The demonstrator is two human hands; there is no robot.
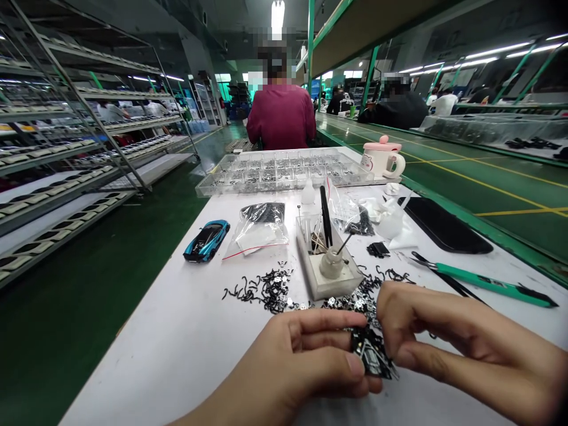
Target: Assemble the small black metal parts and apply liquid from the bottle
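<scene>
In front of me my left hand (302,361) and my right hand (461,337) pinch a small black part (371,355) with metal bits on it from opposite sides. Its exact shape is partly hidden by my fingers. Just beyond them, a scattered heap of black curled pieces with small metal tabs (266,290) lies on the white workbench (177,355). Further pieces spread up to my right hand. A white block (310,266) holding a small bottle and thin tools stands a little beyond my hands.
Green-handled pliers (486,283) lie at right, next to a black tablet (444,225). A clear compartment tray (284,171), plastic bags, a mug and a toy car sit farther along the bench. A person in a red top (280,115) sits beyond; shelving stands left.
</scene>
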